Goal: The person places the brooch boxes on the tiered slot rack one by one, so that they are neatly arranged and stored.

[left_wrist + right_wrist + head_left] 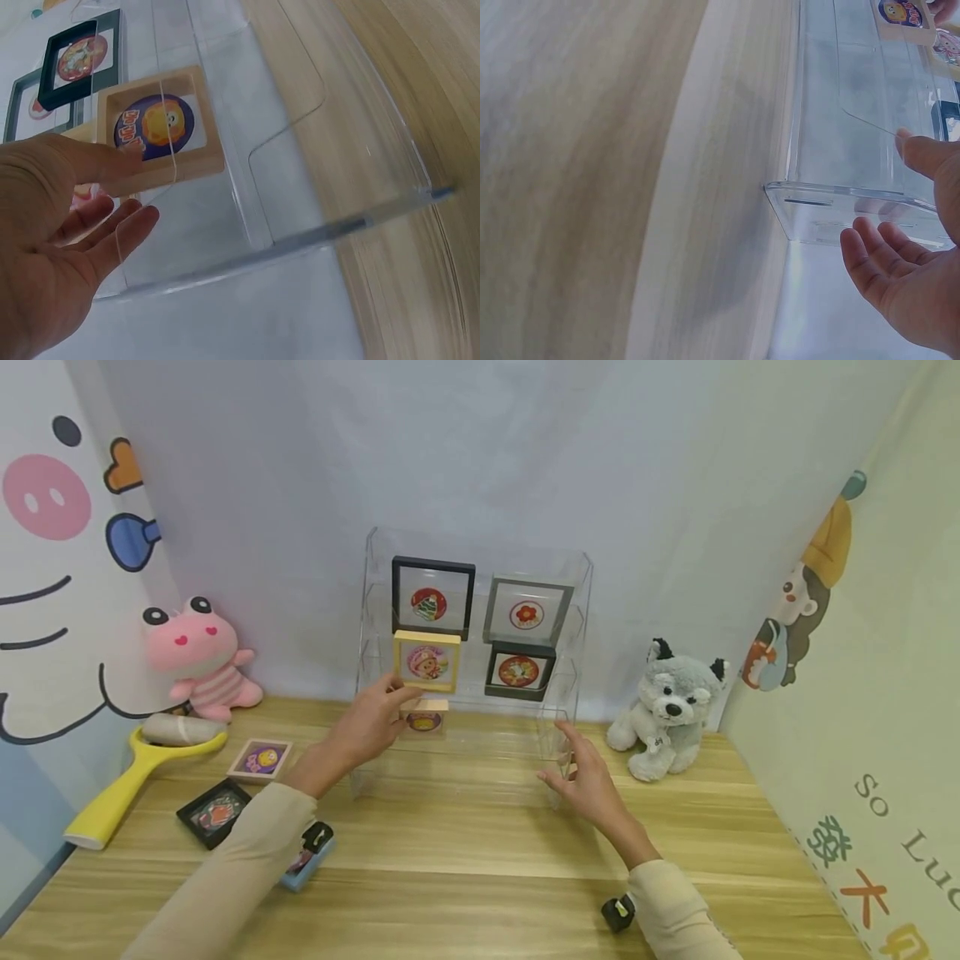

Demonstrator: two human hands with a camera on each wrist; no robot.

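A clear acrylic display rack (480, 777) stands on the table against the curtain. My left hand (372, 720) is at the rack's left side and pinches the edge of a light wooden picture frame (161, 124). This frame holds a purple and yellow round picture and sits on a lower tier. My right hand (590, 774) is at the rack's right side, fingers apart, its thumb (922, 154) right at the clear edge. Above are a yellow frame (427, 662), a black frame (433, 562), a grey frame (489, 610) and a small dark frame (520, 693).
At left lie a pink-framed picture (260, 759), a black-framed picture (215, 812), a light blue frame (303, 868) partly behind the sleeve, and a yellow-handled roller (123, 789). A pink frog plush (198, 656) sits behind them. A grey dog plush (667, 710) sits right of the rack.
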